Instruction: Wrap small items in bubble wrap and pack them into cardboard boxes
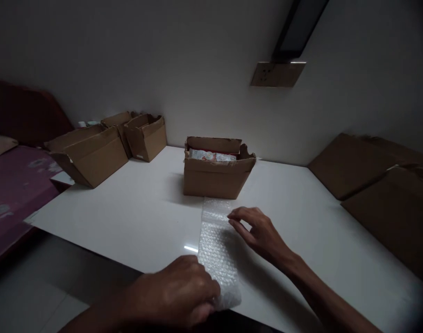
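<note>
A strip of clear bubble wrap (216, 249) lies lengthwise on the white table (145, 208), its near end at the table's front edge. My left hand (180, 289) is closed at that near end, fingers curled over the wrap's left corner; the fingertips are partly hidden. Over the far part of the strip, at its right side, is my right hand (255, 229), thumb and forefinger tips drawn together in a pinch. Whether anything is between them does not show. Just beyond the strip's far end stands an open cardboard box (214, 180) with silvery printed packets (211, 156) inside.
Several open cardboard boxes (100, 157) stand at the table's back left. More brown cardboard (388, 203) is at the right. On the wall are a socket plate (277, 75) and a dark-framed panel (298, 30). A bed with a purple flowered cover (20, 185) is at the left.
</note>
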`<state>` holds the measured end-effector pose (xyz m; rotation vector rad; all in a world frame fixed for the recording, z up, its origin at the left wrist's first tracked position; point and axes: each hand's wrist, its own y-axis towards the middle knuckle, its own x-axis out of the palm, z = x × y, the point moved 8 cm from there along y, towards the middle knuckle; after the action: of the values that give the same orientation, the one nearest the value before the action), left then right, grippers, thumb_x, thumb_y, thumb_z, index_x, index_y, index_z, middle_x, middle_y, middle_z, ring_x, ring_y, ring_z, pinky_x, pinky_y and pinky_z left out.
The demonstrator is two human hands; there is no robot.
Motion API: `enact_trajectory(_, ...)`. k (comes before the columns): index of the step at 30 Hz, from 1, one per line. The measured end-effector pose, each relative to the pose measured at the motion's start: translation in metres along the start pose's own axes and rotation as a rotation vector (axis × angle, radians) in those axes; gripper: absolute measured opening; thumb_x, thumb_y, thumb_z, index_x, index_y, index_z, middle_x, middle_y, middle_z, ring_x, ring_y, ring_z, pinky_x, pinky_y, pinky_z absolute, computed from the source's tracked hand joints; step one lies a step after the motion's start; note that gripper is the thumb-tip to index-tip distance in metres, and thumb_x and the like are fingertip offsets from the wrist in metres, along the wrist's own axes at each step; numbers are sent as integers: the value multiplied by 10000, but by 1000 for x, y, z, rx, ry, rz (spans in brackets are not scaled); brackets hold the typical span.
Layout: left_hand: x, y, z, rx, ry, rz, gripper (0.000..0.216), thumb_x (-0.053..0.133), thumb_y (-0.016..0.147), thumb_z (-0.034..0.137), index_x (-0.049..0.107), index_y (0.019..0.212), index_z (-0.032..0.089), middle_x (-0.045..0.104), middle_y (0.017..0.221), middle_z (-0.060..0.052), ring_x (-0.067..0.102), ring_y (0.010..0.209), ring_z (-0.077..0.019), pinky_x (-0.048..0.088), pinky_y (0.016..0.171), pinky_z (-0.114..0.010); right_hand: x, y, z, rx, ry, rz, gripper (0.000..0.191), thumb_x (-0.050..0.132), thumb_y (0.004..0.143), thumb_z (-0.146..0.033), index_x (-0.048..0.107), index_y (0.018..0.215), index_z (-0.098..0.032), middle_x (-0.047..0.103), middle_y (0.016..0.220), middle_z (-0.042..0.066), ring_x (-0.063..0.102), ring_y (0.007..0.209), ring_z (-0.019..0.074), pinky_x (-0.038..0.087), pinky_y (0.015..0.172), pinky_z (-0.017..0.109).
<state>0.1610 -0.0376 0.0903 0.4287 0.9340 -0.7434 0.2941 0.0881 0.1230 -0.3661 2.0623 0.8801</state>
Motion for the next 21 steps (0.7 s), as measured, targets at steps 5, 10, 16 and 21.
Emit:
enact_trajectory(5, -22, 62, -23, 23, 85, -215, 73, 667, 810, 151, 649, 758, 198, 632, 684, 22, 540, 658, -139, 378, 634, -260, -10, -68, 18, 230, 106, 222, 138, 559, 935, -304, 678, 980, -250, 740, 955, 48, 689, 866, 219, 549, 686, 336)
enact_trajectory(10, -15, 127, -67, -78, 85, -393, 33, 700, 762, 166, 671, 750, 175, 573, 624, 48, 518, 623, -123, 334, 559, -230, -4, -82, -32, -59, 59, 147, 209, 597, 894, -185, 647, 1089, -236, 727, 1023, 70, 661, 957, 227, 531, 818, 387)
enact_trajectory(16, -11, 132, -85, -138, 164, -311, 78, 699, 780, 237, 694, 835, 181, 667, 755, 4, 607, 736, -176, 429, 648, -257, 55, -81, -43, -109, -42, -332, 472, 710, 817, -303, 594, 1262, -198, 608, 1314, 124, 554, 1128, 300, 469, 938, 488)
enact_trajectory(21, -23, 89, -78, -165, 227, -18, 339, 636, 873, 246, 596, 1201, 171, 634, 1194, -107, 583, 1120, -243, 445, 974, -352, 67, -76, -40, -130, -63, -312, 287, 594, 885, -195, 609, 1171, -181, 634, 1243, 121, 559, 1081, 270, 464, 919, 452)
